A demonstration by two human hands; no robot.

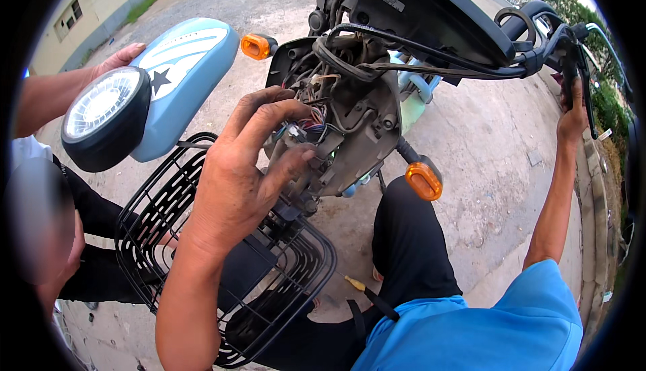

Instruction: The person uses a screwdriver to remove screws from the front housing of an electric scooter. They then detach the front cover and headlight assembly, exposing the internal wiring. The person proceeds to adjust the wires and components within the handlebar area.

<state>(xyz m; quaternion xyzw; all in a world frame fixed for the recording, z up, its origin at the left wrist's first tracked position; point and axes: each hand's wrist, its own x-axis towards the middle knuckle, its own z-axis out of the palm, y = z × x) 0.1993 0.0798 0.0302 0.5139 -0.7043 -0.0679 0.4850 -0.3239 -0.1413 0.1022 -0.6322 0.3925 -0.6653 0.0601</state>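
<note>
An electric scooter has its front housing [367, 139] opened, showing coloured wires [315, 118] and small connectors. My left hand [249, 162] is at this wiring with thumb and fingers curved but apart; whether the fingertips touch a connector is unclear. My right hand [573, 112] is wrapped round the black handlebar grip [570, 68] at the right, beside a brake lever. A light blue front panel [185, 85] with a round headlight [101, 105] is off to the left, held by a co-worker's hand [121, 58].
A black wire basket [326, 256] lies below the housing. Orange turn signals [424, 181] flank it. A black dashboard unit [431, 1] sits above. The co-worker's dark-trousered legs [101, 266] are at the left. Concrete ground [491, 182] surrounds us, with a curb and bushes at the right.
</note>
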